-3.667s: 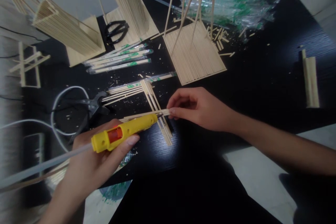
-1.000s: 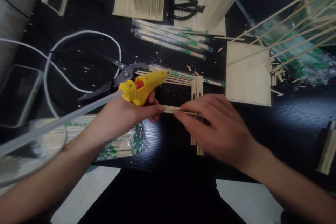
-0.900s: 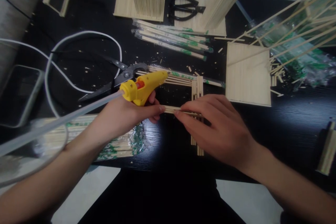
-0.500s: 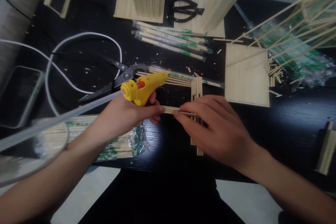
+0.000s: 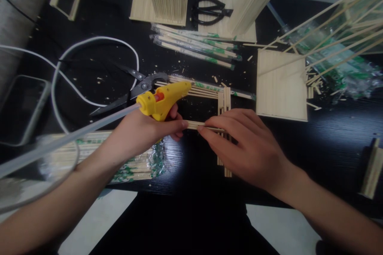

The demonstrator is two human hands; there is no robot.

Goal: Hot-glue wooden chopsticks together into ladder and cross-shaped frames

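A yellow hot glue gun sits in my left hand, its nozzle pointing right and a long translucent glue stick trailing from its back. The thumb and fingertips of that same hand pinch the left end of some short wooden sticks laid side by side. My right hand grips these sticks from the other side between thumb and fingers. Under the right fingers, a narrow frame of joined sticks lies on the black table, partly hidden by the hand.
Black pliers lie beyond the glue gun, near a looped white cable. Wrapped chopsticks and black-handled scissors are farther back. A flat stick panel lies right, and a chopstick pack is under my left forearm.
The glue gun has shifted very slightly left, with its rear a touch lower. Both hands keep their hold on the sticks.
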